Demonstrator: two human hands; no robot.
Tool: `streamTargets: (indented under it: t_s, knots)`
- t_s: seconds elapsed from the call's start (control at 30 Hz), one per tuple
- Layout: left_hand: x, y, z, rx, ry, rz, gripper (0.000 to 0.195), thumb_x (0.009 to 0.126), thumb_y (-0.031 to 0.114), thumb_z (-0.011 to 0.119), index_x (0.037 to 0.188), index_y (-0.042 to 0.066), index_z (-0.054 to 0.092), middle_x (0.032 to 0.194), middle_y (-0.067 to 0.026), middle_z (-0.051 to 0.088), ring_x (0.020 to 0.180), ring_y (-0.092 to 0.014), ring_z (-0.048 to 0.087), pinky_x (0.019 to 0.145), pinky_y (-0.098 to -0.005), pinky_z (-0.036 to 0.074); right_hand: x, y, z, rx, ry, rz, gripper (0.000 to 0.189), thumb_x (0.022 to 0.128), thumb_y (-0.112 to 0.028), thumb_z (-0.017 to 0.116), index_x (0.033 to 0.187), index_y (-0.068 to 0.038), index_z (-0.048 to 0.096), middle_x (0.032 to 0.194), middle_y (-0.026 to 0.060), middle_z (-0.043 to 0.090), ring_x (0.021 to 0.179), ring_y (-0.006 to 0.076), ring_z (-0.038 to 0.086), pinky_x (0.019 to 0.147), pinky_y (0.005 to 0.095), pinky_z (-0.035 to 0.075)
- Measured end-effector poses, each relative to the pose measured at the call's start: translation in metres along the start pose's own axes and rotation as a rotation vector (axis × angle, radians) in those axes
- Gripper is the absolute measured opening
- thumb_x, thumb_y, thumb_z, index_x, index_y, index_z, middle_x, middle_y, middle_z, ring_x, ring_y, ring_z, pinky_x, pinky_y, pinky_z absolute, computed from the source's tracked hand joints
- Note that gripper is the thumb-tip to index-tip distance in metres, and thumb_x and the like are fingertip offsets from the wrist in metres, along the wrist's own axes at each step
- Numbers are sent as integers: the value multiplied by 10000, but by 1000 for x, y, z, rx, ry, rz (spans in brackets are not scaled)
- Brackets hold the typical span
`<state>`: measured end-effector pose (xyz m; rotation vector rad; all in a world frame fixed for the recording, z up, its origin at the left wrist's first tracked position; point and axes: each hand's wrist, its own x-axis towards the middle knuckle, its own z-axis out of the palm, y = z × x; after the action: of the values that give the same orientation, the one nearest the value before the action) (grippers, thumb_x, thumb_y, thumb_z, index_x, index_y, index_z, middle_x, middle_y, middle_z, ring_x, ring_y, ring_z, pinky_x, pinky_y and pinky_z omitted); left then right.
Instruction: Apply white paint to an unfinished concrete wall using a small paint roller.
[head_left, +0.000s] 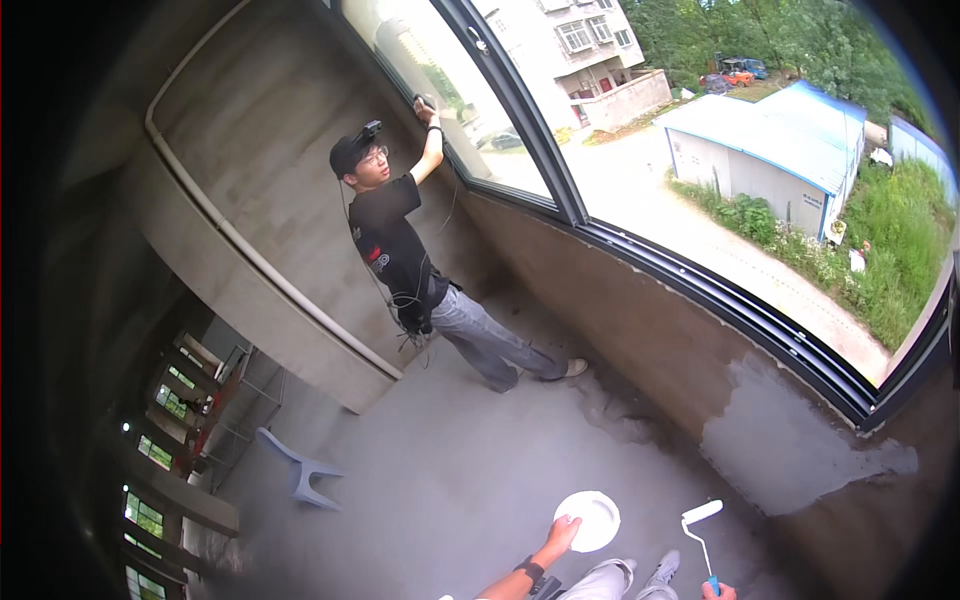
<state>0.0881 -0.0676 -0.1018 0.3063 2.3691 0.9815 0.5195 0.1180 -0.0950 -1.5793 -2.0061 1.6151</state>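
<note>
My left hand (565, 534) grips the rim of a round white plate or shallow tray (596, 519), its thumb over the top. What the white surface holds, if anything, I cannot tell. At the bottom right my right hand (720, 591) is closed around the blue handle of a small paint roller (703, 513), and only part of the hand shows. The roller's white sleeve points up, apart from the wall. Beyond it, a light grey patch (787, 442) covers part of the brown wall (622, 289) under the window.
Another person (394, 232) stands at the far window pane, one hand raised to the glass. A dark window frame (690, 292) runs along the right, with its near side open to the outside. A blue-grey plastic chair (304, 472) stands left on the concrete floor (450, 465); a pipe (255, 255) follows the pillar.
</note>
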Motion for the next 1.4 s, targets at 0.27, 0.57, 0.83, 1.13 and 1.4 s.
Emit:
streamTargets:
  t_s: [0.27, 0.57, 0.83, 1.13, 1.4]
  knots:
    - [2, 158, 43, 91, -251, 156, 483, 880, 426, 507, 921, -44, 606, 817, -258, 628, 825, -369, 645, 739, -442, 475, -47, -149, 20, -69, 97, 160, 398, 789, -347, 670, 759, 47, 617, 619, 174, 598, 604, 244, 599, 599, 407, 465]
    - [31, 264, 38, -262, -506, 301, 341, 856, 283, 526, 772, -34, 620, 624, -9, 516, 566, -78, 432, 519, -278, 347, -47, -248, 56, 48, 222, 209, 406, 854, -378, 626, 848, 27, 599, 754, 237, 621, 741, 423, 602, 671, 455, 468]
    - [15, 277, 16, -261, -562, 214, 287, 850, 233, 528, 822, -23, 653, 634, 19, 489, 556, -53, 404, 505, -232, 313, -49, -280, 75, -23, 211, 235, 420, 873, -389, 564, 912, 22, 642, 860, 254, 655, 848, 446, 619, 764, 487, 492]
    - [21, 286, 11, -281, -545, 193, 298, 882, 228, 510, 858, -41, 635, 636, 4, 473, 580, -73, 405, 552, -236, 341, 2, -290, 92, 18, 107, 167, 447, 869, -338, 553, 1122, 30, 566, 850, 245, 661, 801, 432, 640, 770, 475, 500]
    - [26, 279, 9, -320, -527, 168, 319, 882, 238, 509, 883, -52, 640, 644, 2, 480, 591, -76, 409, 567, -240, 347, -14, -338, 62, 341, 24, -18, 436, 867, -209, 642, 1265, -60, 539, 736, 100, 592, 524, 101, 543, 517, 261, 430]
